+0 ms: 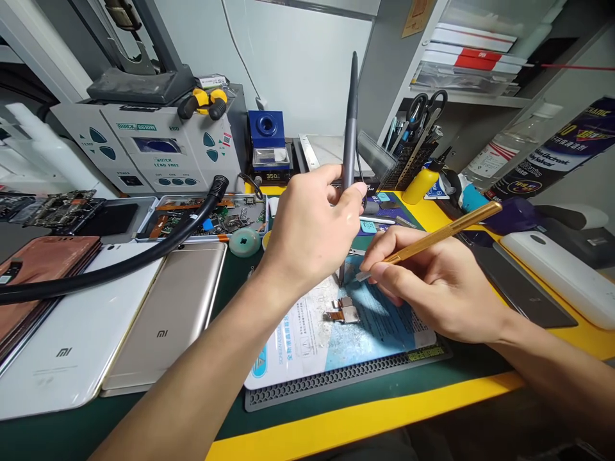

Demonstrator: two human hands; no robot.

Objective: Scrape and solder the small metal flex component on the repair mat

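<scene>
My left hand [317, 224] is closed around slim dark grey tweezers [352, 121], which stand nearly upright with their tip down over the work surface. In my right hand [432, 282] is a gold-handled craft knife [442, 234], tilted so that its short pale blade points left, close to the tweezers' tip. Whatever lies right at the two tips is too small to make out. Just below them, a small metal phone camera module [346, 311] with a copper-coloured flex rests on a worn blue-and-white sheet [302, 349]. Beneath the sheet is a grey honeycomb-edged mat [336, 387].
Two Xiaomi phone back covers [62, 333] lie at left, crossed by a thick black hose [144, 266]. Behind stand a hot-air station [163, 147], a parts tray [230, 218] and a blue soldering station [266, 141]. At right are a yellow bottle [423, 179] and a white device [562, 275].
</scene>
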